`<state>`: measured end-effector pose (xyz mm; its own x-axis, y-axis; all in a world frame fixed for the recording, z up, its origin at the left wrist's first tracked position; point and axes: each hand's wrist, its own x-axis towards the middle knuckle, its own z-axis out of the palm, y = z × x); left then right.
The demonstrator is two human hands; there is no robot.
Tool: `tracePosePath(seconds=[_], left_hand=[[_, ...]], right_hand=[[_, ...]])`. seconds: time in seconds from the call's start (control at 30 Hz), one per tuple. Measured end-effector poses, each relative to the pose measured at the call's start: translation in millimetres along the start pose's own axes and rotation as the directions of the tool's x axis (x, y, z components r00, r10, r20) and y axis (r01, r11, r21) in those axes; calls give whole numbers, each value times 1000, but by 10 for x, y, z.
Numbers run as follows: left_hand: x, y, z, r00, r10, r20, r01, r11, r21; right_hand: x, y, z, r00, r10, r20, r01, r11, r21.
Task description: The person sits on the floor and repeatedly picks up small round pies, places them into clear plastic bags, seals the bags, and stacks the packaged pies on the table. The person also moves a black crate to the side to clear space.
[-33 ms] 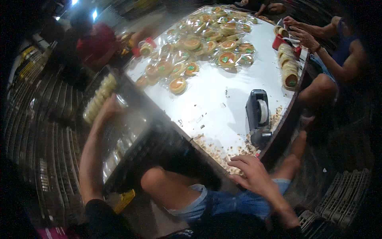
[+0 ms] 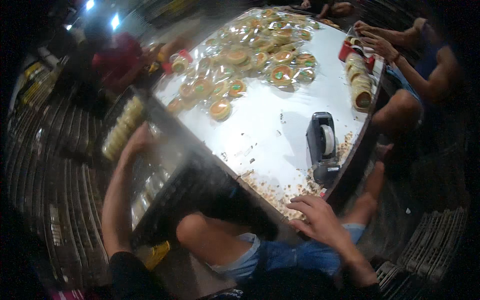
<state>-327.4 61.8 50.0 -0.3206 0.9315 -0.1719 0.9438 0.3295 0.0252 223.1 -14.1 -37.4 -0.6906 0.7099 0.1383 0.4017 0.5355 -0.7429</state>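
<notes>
My left hand (image 2: 140,140): beside wrapped pastries (image 2: 121,129), grip I cannot determine | My right hand (image 2: 319,218): fingers (image 2: 304,199) released, spread at corner of surface (image 2: 257,117), near tape dispenser (image 2: 320,135).

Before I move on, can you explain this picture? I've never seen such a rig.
There is no machine: a person works bare-handed, and a wide camera on their head looks down, bending straight edges. The left hand, blurred, is beside a row of pale wrapped items; whether it grips anything I can't tell. The right hand, open, is at the near corner of the white table, with nothing visibly held. On that table are round pastries in clear wrap, a black tape dispenser and small scraps.
</notes>
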Motion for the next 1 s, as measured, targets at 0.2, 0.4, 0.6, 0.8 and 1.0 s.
tracePosePath(seconds=[0.2, 0.4, 0.6, 0.8, 1.0], left_hand=[[259, -481, 368, 959, 124, 255, -1, 901, -433], [449, -74, -572, 966, 0, 257, -52, 980, 193], [1714, 2795, -1252, 880, 465, -95, -463, 885, 36], [2103, 6096, 351, 674, 738, -32, -719, 665, 200], [1723, 7058, 1340, 724, 679, -117, -662, 733, 159]], right_hand=[[-111, 156, -25, 991, 127, -51, -122, 988, 100], [-259, 430, -111, 986, 53, -159, -19, 978, 208], [-482, 841, -589, 949, 173, -264, -122, 972, 200], [-961, 1166, -906, 852, 399, -338, -322, 910, 262], [-1327, 1439, -1051, 730, 539, -420, -406, 837, 367]])
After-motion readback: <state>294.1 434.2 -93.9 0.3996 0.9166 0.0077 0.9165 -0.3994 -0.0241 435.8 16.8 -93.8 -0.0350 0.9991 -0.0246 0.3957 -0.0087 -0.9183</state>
